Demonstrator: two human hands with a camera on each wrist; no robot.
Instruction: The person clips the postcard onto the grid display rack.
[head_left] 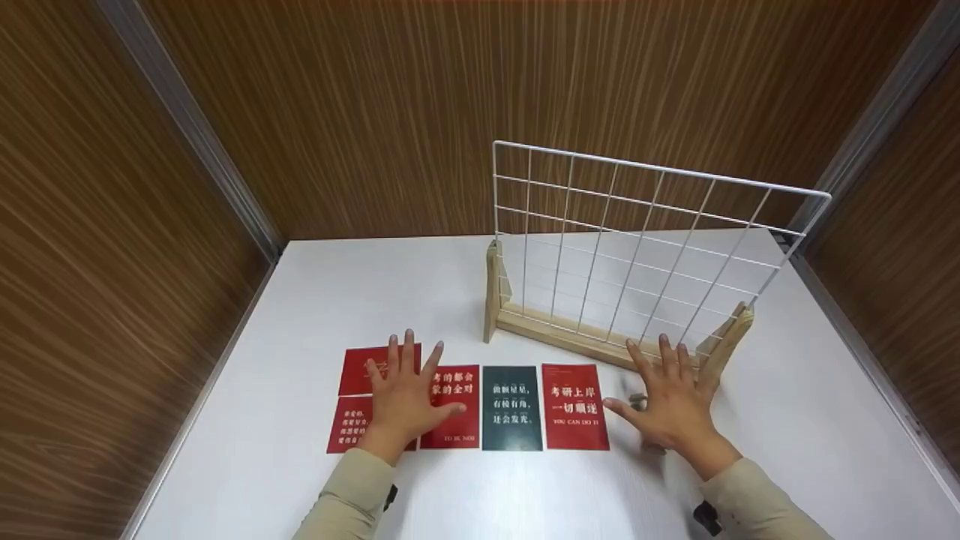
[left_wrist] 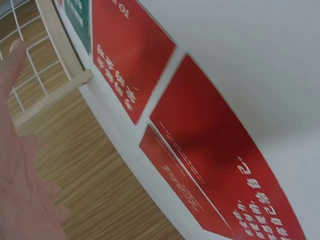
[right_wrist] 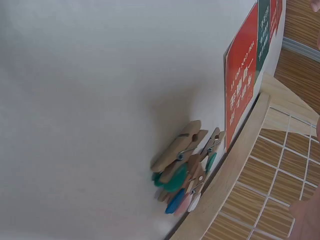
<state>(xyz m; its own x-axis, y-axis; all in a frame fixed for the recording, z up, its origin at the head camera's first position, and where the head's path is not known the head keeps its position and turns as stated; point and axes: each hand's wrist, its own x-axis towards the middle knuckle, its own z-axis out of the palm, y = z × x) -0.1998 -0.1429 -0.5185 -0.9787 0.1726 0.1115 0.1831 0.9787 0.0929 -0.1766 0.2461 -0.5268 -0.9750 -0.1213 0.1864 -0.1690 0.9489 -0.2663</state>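
Observation:
My left hand (head_left: 403, 405), fingers spread, hovers above the red cards at the left and holds nothing. Under it lie an upper red card (head_left: 355, 379), a lower red card (head_left: 346, 427) and another red card (head_left: 459, 420), each partly covered in the head view. A dark green card (head_left: 512, 436) and a red card (head_left: 574, 376) lie to its right. My right hand (head_left: 675, 409), also spread and holding nothing, is over a pile of wooden clothespins (right_wrist: 179, 150) with green, blue, pink and white ends. It hides most of them in the head view.
Behind the right hand, a white wire grid (head_left: 616, 202) stands upright in a wooden base (head_left: 562, 336), set at an angle on the white table (head_left: 360, 292). Wood-grain panels (head_left: 390, 112) enclose the table at the back and both sides.

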